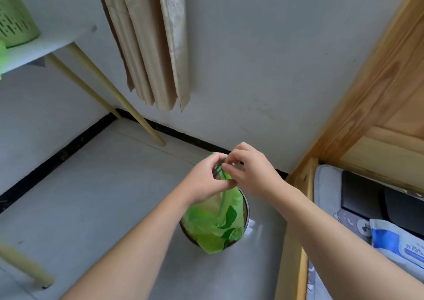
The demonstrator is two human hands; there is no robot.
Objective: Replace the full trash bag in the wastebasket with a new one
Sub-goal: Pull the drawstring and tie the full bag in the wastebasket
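A green trash bag (213, 226) printed with dark green leaves hangs over a small round dark wastebasket (246, 210) on the grey floor. The bag's lower part drapes past the basket's near rim. Above the basket, my left hand (204, 180) pinches the bag's gathered neck. My right hand (250, 169) pinches the thin green ties at the top of the bag, right beside my left fingers. The inside of the basket is hidden by the bag.
A white table (41, 45) with pale wooden legs stands at the left, bearing a green perforated bin (13, 17). Beige curtains (149, 45) hang on the wall ahead. A wooden bed frame (298, 208) with bedding and a wet-wipes pack (399, 247) borders the right.
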